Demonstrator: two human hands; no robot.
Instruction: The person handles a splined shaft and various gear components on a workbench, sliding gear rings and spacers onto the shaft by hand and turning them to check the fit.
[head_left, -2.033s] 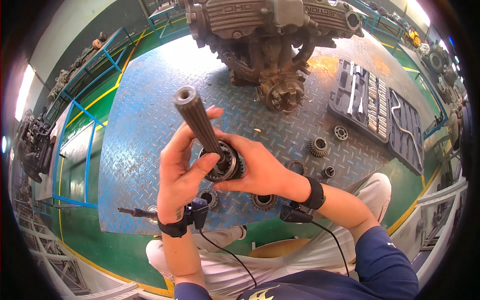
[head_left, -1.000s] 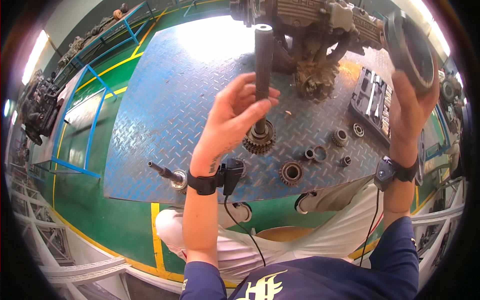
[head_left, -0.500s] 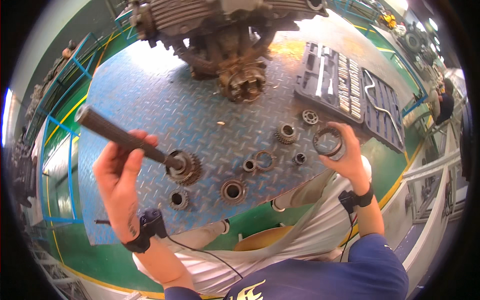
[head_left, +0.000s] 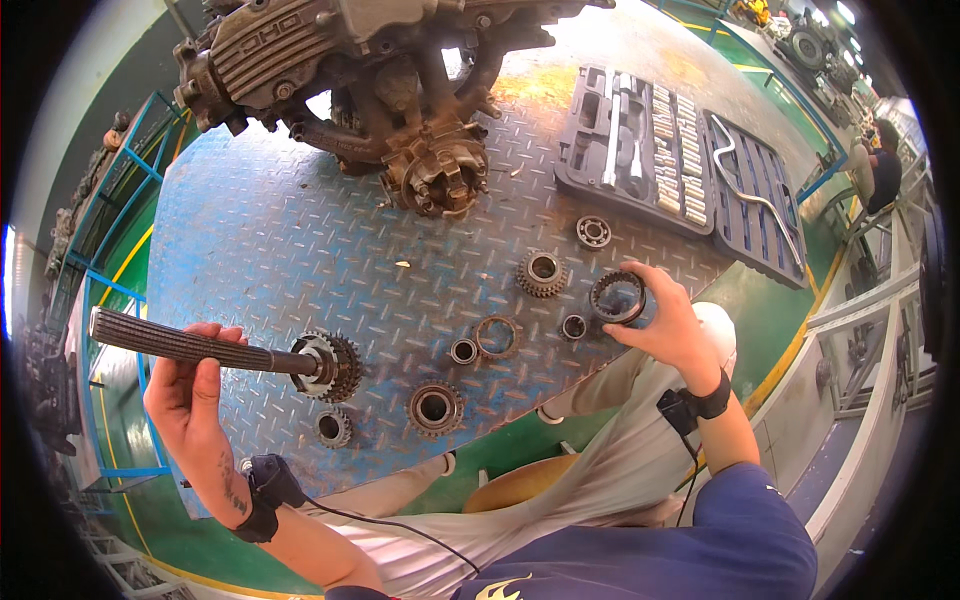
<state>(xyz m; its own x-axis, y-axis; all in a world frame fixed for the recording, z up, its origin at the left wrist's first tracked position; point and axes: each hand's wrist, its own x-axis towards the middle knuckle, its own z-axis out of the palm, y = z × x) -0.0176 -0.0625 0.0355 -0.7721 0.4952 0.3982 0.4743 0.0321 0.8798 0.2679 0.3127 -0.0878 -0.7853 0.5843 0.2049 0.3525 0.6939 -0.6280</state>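
My left hand [head_left: 190,385] is closed around a long splined shaft [head_left: 150,338], gripped between thumb and fingers. A dark gear cluster [head_left: 340,367] sits on the shaft's right end; whether it touches the table I cannot tell. My right hand [head_left: 668,322] grips a dark ring with inner teeth [head_left: 599,308] by its right side. Close to that ring are a small collar [head_left: 573,337], a gear [head_left: 543,288] and a ball bearing [head_left: 594,243]. A small gear [head_left: 345,428] lies below the shaft's cluster, with a larger gear [head_left: 435,425] to its right.
A thin ring [head_left: 514,345] and small bushing [head_left: 463,361] lie mid-table. A rusty engine [head_left: 430,190] takes up the far left of the blue tread-plate table [head_left: 260,230]. An open socket set case [head_left: 585,175] lies far right. Another person [head_left: 880,175] sits at the far right.
The view has shifted, so the engine and parts appear further left. The shaft has turned closer to level in my left hand. My right hand has tipped the ring, its opening now facing more upward.
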